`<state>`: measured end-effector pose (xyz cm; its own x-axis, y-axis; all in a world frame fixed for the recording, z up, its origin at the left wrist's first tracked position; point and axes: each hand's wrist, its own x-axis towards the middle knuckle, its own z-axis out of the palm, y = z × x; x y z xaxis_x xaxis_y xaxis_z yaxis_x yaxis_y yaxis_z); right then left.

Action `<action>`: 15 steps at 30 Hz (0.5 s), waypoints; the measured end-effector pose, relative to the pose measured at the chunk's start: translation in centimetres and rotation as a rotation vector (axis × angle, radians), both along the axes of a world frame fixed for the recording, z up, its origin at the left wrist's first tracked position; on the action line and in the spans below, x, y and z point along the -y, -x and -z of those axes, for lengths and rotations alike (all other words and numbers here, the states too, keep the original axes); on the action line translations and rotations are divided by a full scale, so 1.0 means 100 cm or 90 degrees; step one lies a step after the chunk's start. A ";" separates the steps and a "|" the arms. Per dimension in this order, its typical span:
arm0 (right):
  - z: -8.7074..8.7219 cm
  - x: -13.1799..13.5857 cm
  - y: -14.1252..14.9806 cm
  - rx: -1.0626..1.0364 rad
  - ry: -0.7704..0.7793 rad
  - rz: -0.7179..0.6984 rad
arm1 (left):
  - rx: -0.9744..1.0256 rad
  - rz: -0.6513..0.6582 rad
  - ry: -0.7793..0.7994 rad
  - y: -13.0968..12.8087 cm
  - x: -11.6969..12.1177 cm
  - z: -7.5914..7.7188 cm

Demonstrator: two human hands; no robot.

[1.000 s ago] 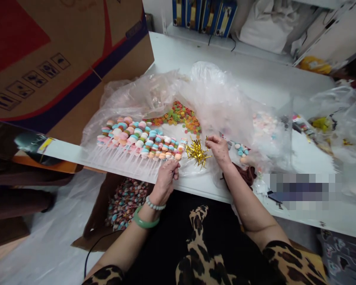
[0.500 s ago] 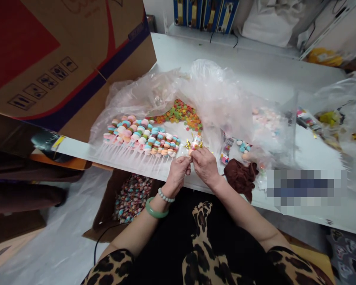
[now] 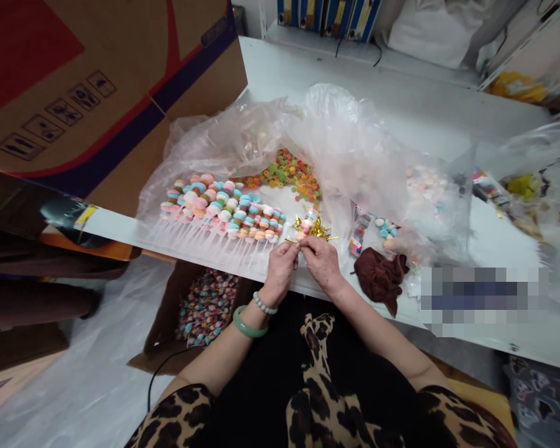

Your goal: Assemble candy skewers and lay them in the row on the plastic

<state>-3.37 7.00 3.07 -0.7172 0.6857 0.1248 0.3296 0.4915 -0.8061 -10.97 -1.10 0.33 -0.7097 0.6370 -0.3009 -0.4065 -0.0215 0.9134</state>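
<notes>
- A candy skewer [image 3: 307, 225] is held up just above the front edge of the surface [image 3: 392, 106], near its middle, with gold tinsel [image 3: 318, 229] bunched around it.
- The skewer is pinched from both sides, the fingers [image 3: 290, 247] of the left hand [image 3: 282, 270] and of the right hand [image 3: 323, 261] closed on it, almost touching one another.
- A jade bangle [image 3: 249, 325] and a bead bracelet [image 3: 265, 303] are worn on the left wrist.
- Rows of finished candy skewers [image 3: 221, 208] are laid on a clear plastic bag [image 3: 336, 118] just left of the hands.
- Colored candy rings [image 3: 282, 174] are heaped behind those rows.
- A brown cloth [image 3: 380, 280] is lying to the right of the right hand.
- A cardboard box of wrapped candies [image 3: 208, 308] is placed below the front edge.
- A large cardboard carton [image 3: 121, 106] is propped over the surface's left corner.
</notes>
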 end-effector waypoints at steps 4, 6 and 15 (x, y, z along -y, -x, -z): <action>0.004 -0.003 0.003 -0.030 0.239 0.072 | 0.045 -0.023 0.003 0.001 0.001 0.000; 0.004 -0.009 0.000 -0.068 0.447 0.055 | 0.112 0.044 -0.012 0.004 0.004 -0.004; -0.030 0.005 -0.048 -0.088 0.159 -0.301 | 0.174 0.530 0.019 0.036 0.033 -0.026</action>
<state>1.45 6.51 6.04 -0.9427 0.3133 0.1150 0.0014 0.3484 -0.9373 -14.53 -4.38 2.96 0.0821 0.9054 -0.4166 -0.4840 0.4017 0.7775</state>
